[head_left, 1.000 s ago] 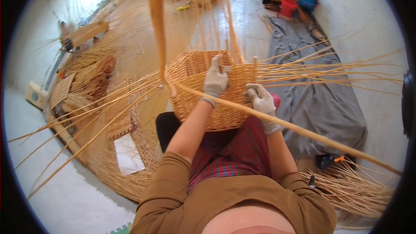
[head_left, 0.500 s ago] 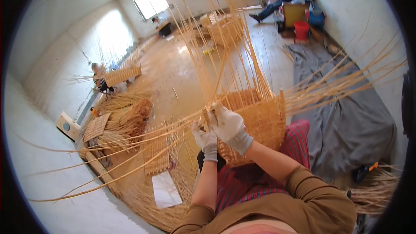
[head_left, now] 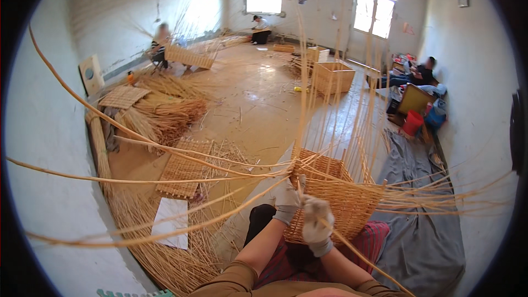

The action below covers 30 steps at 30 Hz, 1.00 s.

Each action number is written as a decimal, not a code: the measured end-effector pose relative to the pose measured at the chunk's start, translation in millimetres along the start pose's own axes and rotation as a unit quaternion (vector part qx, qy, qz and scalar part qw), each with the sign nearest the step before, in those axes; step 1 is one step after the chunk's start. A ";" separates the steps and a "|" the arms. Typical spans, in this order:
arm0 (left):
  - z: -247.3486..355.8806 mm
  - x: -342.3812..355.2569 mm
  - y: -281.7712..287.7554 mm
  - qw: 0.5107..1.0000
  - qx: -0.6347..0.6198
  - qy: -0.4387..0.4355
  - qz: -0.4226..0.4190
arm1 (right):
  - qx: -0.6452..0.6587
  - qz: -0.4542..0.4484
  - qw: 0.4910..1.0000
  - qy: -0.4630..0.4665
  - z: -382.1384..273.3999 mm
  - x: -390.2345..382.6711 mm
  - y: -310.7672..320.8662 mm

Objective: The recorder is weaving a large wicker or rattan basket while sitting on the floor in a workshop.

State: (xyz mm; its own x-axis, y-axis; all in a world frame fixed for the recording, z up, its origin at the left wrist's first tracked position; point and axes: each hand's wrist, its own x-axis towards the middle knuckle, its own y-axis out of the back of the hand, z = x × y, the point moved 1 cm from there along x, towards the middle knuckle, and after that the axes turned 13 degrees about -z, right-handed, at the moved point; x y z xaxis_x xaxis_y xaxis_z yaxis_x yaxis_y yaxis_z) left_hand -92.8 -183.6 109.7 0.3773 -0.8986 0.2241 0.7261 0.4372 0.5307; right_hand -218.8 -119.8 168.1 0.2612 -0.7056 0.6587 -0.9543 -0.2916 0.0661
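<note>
A half-woven wicker basket (head_left: pixel 346 203) rests tilted on my lap, with long uprights rising from its far side and loose rods fanning out left and right. My left hand (head_left: pixel 286 201), in a whitish knit glove, is closed at the basket's near left corner; its fingertips are partly hidden. Just right of it, my right hand (head_left: pixel 317 221), gloved too, is wrapped round a single wicker rod (head_left: pixel 366 259). That rod slants from the corner through my fist toward the lower right edge.
Cut rods (head_left: pixel 159 258) cover the floor at left, with a woven panel (head_left: pixel 184 169) and a white sheet (head_left: pixel 170 223). A grey cloth (head_left: pixel 418 220) spreads at right. Farther off are finished boxes (head_left: pixel 334 77), a red bucket (head_left: pixel 412 123) and several seated people.
My right hand has moved from the basket's corner down and right, and now grips a rod. My left hand has come to the corner. The view has swung leftward and up.
</note>
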 end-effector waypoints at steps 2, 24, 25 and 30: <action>-23.0 12.3 -11.3 0.996 -0.090 -0.017 -0.018 | -0.120 -0.145 0.978 0.086 1.3 -5.1 -29.8; -15.3 -43.5 -18.5 0.973 0.020 -0.149 0.174 | 0.268 0.092 0.948 -0.144 144.7 20.8 140.4; 5.3 -49.6 -5.6 0.958 0.097 -0.222 0.151 | 0.274 0.225 0.924 -0.146 142.3 21.2 130.4; 32.6 13.6 -8.6 0.985 0.075 -0.059 -0.147 | 0.203 0.190 0.944 -0.179 97.2 50.1 98.6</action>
State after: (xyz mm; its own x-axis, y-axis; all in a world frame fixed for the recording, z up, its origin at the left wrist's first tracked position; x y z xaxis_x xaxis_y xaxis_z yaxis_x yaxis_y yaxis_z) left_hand -112.7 -200.8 134.8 0.0881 -0.9874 0.1316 0.6976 0.1555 0.6995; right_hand -285.7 -246.6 134.7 0.0129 -0.9608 0.2770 -0.8740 -0.1454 -0.4636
